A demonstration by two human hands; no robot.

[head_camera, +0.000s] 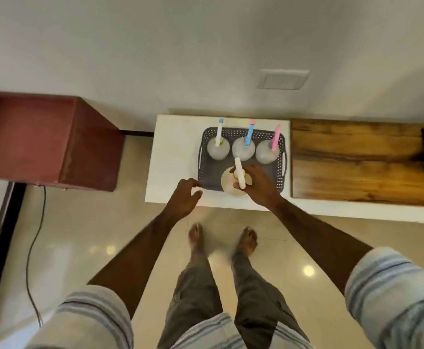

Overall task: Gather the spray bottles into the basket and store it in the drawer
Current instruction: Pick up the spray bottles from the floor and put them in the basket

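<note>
Grey perforated plastic basket [279, 170] on the white table [173, 159] held three upright translucent spray bottles [243, 147], while the right hand [258, 185] gripped a fourth white-triggered bottle [231, 182], seemingly inside its near edge, and the left hand [183, 197] hovered loosely curled, holding nothing.

Both arms outstretched, left hand [184, 197] loosely curled and empty, right hand [256, 186] in a grip.

Rolled pale striped shirt sleeves [394, 293], grey-brown trousers [198, 293], bare feet [247, 239]

Basket [280, 157]: perforated grey plastic. Spray bottles [218, 148]: frosted translucent plastic. Countertop [173, 157]: smooth white; adjoining board [352, 159]: grained wood; floor [80, 235]: glossy tile.
</note>
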